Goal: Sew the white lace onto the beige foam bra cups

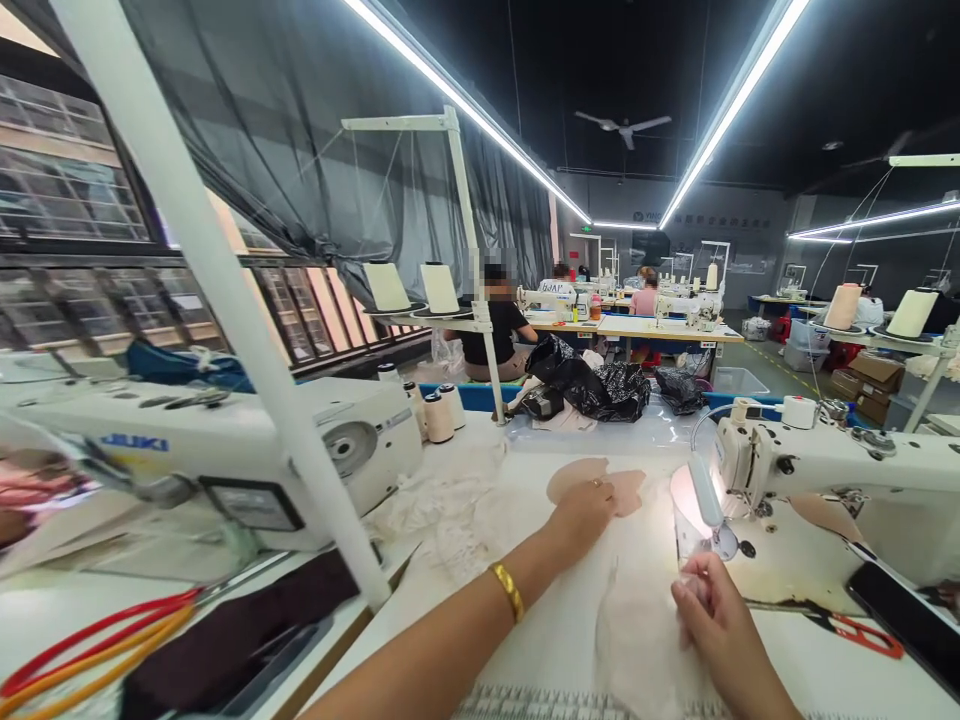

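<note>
"Where is the tan cloth (568, 482)?"

"Left of the lamp (703, 490), lying flat on a white surface (562, 620), directly beneath the fingers of a worker's left hand (577, 520). Its rounded outlines show on both sides of them."

"And the grip there?"

"Fingers extended, resting on the cloth. Whether they pinch it, this angle cannot tell."

"The right hand (724, 615)?"

"On the near side of the lamp, thumb and fingers drawn toward each other at the edge of the pale cloth (637, 620). A firm hold is too blurred to confirm. That cloth spreads to the lamp's left and nearer than it."

"Where are the edges?"

"Far to the lamp's left, the surface ends at a brown rim, crumpled cloth (450, 520) heaped inside it. Black bags (592, 385) crowd the far edge, left of the lamp and beyond. A ruler (540, 703) runs well to the near side of the lamp."

"Open room?"

"A bare white strip left of the lamp, between crumpled and pale cloth, the left forearm crossing above. To the lamp's right stands a machine (862, 460); scissors (844, 626) and a phone (907, 620) lie right of the lamp and nearer."
</note>
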Action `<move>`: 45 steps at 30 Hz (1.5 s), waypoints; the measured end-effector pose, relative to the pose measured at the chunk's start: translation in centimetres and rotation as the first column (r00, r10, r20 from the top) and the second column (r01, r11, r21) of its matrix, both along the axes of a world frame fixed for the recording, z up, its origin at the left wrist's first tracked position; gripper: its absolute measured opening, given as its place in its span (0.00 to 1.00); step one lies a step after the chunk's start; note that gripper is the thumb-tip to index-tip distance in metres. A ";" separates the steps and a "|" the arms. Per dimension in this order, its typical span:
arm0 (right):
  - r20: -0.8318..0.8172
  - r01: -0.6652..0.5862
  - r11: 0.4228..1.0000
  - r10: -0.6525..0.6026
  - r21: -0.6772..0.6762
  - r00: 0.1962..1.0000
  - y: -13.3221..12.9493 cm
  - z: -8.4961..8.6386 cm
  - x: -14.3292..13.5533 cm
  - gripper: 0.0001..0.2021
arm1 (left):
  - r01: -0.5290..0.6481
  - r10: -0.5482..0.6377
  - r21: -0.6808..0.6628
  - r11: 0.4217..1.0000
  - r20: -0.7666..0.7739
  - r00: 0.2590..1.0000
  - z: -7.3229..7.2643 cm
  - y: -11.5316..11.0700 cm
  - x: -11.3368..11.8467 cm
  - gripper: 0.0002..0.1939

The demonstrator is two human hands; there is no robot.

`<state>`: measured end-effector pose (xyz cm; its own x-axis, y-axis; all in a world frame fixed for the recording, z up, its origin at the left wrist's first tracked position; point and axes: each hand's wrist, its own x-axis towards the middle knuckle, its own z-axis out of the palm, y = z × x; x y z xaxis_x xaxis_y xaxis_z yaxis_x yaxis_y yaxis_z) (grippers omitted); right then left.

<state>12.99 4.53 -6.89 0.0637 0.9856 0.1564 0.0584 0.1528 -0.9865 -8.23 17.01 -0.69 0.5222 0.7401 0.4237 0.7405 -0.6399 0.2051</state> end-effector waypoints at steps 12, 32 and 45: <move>-0.342 -0.051 0.982 -0.015 -0.184 0.940 -1.2 1.9 1.7 0.29 | 0.084 0.018 -0.413 0.907 0.237 0.971 3.6 -7.8 1.6 0.17; 0.608 -0.287 0.815 -0.099 0.503 0.788 -4.2 6.8 4.9 0.23 | 0.391 -0.360 -0.643 0.659 0.187 0.914 8.0 -8.4 4.4 0.05; 0.862 -0.520 0.692 -0.340 0.500 0.375 3.0 2.0 8.5 0.11 | 0.429 -0.434 -0.093 0.899 -0.326 0.840 1.8 -6.9 5.9 0.08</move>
